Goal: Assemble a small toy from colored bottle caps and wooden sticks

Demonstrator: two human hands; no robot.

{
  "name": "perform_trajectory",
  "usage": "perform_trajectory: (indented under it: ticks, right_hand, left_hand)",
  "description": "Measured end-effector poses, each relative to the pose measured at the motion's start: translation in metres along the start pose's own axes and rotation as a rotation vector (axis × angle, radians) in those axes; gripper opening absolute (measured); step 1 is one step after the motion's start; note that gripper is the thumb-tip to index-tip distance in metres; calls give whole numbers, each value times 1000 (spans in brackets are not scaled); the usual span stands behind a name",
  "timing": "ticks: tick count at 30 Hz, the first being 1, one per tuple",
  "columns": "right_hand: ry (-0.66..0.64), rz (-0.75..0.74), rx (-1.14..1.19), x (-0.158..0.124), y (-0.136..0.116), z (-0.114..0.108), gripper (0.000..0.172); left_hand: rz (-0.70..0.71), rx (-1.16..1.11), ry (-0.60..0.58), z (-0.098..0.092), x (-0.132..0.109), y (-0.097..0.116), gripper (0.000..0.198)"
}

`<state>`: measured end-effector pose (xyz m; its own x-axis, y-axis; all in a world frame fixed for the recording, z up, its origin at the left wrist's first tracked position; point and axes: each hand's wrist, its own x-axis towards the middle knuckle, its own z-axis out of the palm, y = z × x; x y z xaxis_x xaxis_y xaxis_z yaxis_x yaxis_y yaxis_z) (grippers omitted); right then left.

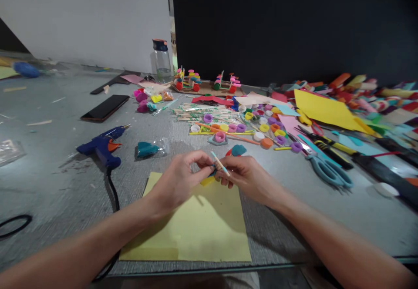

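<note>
Over a yellow sheet of paper [209, 232], my two hands meet around a small piece of craft work. The thumb and fingers of my left hand [186, 173] pinch a small dark blue piece, mostly hidden by the fingertips. My right hand [244, 170] is closed around a thin stick [220, 163] with a light blue end, which slants between the hands. A bit of yellow shows just under the fingertips. Behind my right hand lies a teal-blue lump [238, 150] with some red beside it; whether it touches the held work I cannot tell.
A blue glue gun [102, 146] with a black cord lies left, near a phone [106, 107] and bagged teal clay [152, 148]. Bottle caps [240, 128] and wooden sticks spread ahead. Scissors [329, 170] and pliers lie right. Two small toy cars [189, 81] stand behind, beside a bottle [162, 60].
</note>
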<state>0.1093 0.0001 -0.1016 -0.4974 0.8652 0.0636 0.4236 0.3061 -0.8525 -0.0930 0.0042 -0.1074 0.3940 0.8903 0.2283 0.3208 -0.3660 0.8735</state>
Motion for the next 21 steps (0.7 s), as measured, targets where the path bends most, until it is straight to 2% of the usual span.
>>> perform_trajectory:
  ticks: [5,11,21]
  right_hand:
    - [1,-24,10,1,4,0,15]
    - [-55,-52,2,-1,-3,-6,15]
    - [17,-71,-129,-1,-2,-2,17]
  left_hand:
    - [7,12,9,1,-2,3,11]
    - [7,49,12,-2,-3,8,12]
    - [-39,15,-53,-5,1,7,10]
